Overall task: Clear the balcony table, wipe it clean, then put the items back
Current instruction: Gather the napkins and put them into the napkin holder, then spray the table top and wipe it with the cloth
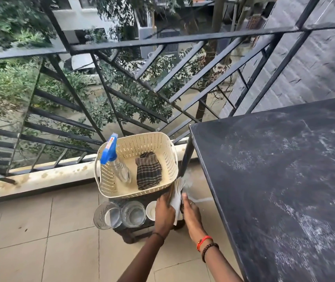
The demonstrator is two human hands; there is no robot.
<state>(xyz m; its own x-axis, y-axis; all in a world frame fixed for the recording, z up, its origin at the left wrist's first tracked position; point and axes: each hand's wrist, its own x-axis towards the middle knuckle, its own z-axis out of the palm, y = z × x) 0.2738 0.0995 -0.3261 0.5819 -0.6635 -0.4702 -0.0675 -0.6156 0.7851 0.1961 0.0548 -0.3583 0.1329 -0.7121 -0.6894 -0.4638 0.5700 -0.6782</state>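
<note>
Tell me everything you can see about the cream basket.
The basket is cream plastic, walls perforated with small holes, rounded corners. It stands upright on a dark stool beside the table. Inside, a spray bottle leans in its left corner and a folded checked cloth lies on its floor.

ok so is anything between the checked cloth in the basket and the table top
Nothing visible blocks it. The checked cloth lies loose in the open-topped basket, apart from the spray bottle; it only has to be lifted over the basket's right wall to the table.
</note>
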